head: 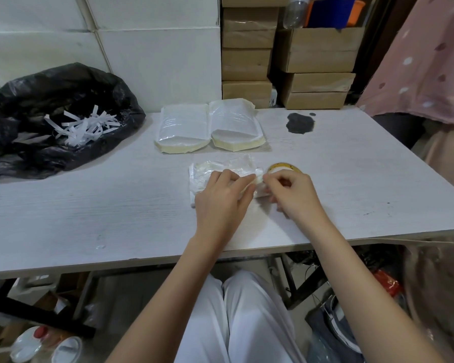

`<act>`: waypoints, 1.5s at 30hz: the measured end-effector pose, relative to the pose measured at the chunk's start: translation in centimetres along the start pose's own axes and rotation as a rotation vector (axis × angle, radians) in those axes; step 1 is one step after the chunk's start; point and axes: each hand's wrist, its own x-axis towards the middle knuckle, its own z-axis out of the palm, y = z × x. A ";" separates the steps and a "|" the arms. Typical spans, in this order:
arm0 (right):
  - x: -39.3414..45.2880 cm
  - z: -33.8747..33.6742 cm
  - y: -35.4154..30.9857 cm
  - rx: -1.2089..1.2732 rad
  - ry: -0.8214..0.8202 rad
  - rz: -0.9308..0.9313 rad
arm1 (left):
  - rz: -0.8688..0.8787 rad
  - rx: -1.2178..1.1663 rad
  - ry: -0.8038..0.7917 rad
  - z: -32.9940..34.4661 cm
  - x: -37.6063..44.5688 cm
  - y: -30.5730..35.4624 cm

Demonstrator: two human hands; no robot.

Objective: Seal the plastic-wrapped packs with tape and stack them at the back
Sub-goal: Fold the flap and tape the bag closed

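A person seated at a white wood-grain table works over a flat pack wrapped in crinkled clear plastic, which lies near the table's middle with its long axis running left to right. The left hand rests on the pack's near right part, fingers curled onto the wrap and holding it down; the right hand meets it at the pack's right end, fingertips pinching what looks like a loose fold of plastic or a tape end, too small to tell which. A yellowish roll of tape sits just beyond the right hand, touching or nearly touching the pack's right end, so the right hand is plainly the nearer to it. Two sealed white packs with tan taped edges lie side by side farther back. A black rubbish bag holding white paper strips sits at far left.
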 end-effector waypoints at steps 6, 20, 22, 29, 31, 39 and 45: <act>0.2 0.1 0.5 0.157 -0.063 -0.025 | -0.084 -0.008 -0.048 -0.1 0.8 0.4; 0.4 0.2 1.0 -0.240 -0.063 -0.394 | 0.021 -0.110 -0.080 0.3 1.6 0.7; 0.4 0.2 0.8 -0.300 -0.069 -0.425 | 0.026 -0.125 -0.090 0.2 1.6 0.6; 0.5 0.3 0.2 -0.494 -0.088 -0.511 | 0.090 -0.077 -0.288 -0.6 2.7 0.0; 0.6 0.3 0.3 -0.516 -0.103 -0.515 | 0.079 -0.082 -0.398 -0.9 3.3 -0.1; 0.7 0.1 0.3 -0.412 -0.106 -0.458 | 0.050 -0.167 -0.499 -1.6 4.2 -0.5; 0.9 0.2 0.1 -0.458 -0.125 -0.481 | -0.010 -0.101 -0.491 -1.5 4.4 0.4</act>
